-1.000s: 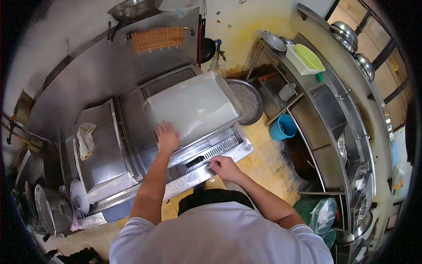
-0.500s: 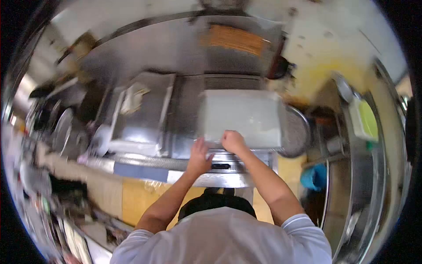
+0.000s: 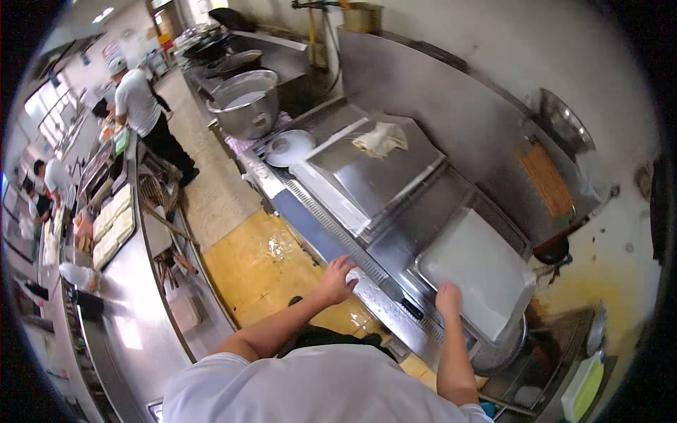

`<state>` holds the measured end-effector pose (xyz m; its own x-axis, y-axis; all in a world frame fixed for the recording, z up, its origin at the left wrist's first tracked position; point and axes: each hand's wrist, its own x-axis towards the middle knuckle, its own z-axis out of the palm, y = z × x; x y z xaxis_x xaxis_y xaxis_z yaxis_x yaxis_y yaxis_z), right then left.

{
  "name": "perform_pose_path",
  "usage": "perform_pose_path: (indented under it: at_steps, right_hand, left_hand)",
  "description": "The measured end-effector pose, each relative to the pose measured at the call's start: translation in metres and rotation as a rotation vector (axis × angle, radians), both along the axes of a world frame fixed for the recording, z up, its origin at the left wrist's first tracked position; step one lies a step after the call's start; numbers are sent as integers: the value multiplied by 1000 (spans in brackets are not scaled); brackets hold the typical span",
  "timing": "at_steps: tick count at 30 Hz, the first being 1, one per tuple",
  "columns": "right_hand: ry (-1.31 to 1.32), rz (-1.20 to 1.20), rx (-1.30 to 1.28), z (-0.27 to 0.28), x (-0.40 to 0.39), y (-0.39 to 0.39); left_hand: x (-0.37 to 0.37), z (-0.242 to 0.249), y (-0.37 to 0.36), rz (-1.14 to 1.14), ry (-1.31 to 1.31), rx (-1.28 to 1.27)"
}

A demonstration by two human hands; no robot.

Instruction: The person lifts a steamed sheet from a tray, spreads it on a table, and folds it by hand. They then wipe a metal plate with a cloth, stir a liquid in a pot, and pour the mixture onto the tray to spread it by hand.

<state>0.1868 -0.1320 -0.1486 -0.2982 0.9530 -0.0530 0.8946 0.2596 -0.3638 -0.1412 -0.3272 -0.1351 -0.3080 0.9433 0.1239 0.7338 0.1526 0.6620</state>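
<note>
My left hand (image 3: 337,280) hangs over the counter's front edge, fingers spread and slightly curled, with nothing in them. My right hand (image 3: 448,299) is closed at the near edge of a shallow rectangular tray (image 3: 417,264) with a smooth white surface (image 3: 479,271). Whatever its fingers pinch there is hidden. Between my hands, a black-handled tool (image 3: 411,309) lies on the steel front ledge. Left of the tray, a sloping steel cover (image 3: 384,176) carries a crumpled pale cloth (image 3: 381,139).
A large steel mixing bowl (image 3: 245,106) and a round white lid (image 3: 290,147) stand farther left along the counter. Across the yellow floor (image 3: 271,261) is another steel worktable (image 3: 130,321) with pale slabs on a tray. One person (image 3: 141,99) works in the aisle.
My view has swung left, bringing the aisle and other people into sight. My left hand has come away from the tray's edge; my right hand stays at it.
</note>
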Motion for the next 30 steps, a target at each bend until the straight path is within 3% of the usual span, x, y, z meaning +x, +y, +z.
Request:
perform_pose_path:
  at_steps: [4, 7, 10, 11, 12, 13, 14, 15, 16, 18, 19, 22, 23, 28, 29, 30]
  right_hand:
    - [-184, -151, 44, 0, -29, -29]
    - [-266, -237, 261, 13, -92, -64]
    - [-207, -80, 157, 11, -184, -81]
    - [-29, -17, -2, 19, -227, -89]
    - [193, 42, -237, 77, -290, -118]
    - [261, 239, -21, 22, -322, -111]
    - [286, 273, -140, 77, -381, -145]
    - [462, 448, 76, 55, -421, -157]
    - [401, 572, -116, 94, -466, -177]
    - [615, 803, -34, 98, -537, -209]
    - [508, 946, -130, 104, -563, -215]
    - [518, 1147, -60, 132, -627, -244]
    - [400, 1201, -167, 135, -645, -238]
    - [523, 1146, -74, 150, -746, -187]
    - [566, 1095, -158, 164, -764, -172]
    - [583, 1122, 14, 171, -787, -150]
  left_hand:
    - [-55, 8, -30, 37, -62, 8]
    - [-112, 14, -54, 81, -111, 24]
    - [-179, 5, -89, 151, -197, 93]
    - [-200, 8, -103, 173, -189, 91]
    - [-225, 16, -118, 198, -177, 89]
    - [-249, 24, -132, 224, -158, 87]
    - [-269, 31, -145, 277, -155, 81]
    - [-287, 37, -158, 328, -151, 72]
    - [-303, 42, -169, 378, -148, 65]
    - [-332, 51, -183, 433, -122, 98]
    - [-344, 52, -189, 462, -113, 113]
    - [-379, 53, -201, 540, -131, 196]
    - [-389, 52, -205, 584, -150, 182]
    - [-429, 44, -226, 759, -172, 117]
    - [-438, 41, -228, 797, -171, 94]
    - [-446, 38, -228, 835, -172, 68]
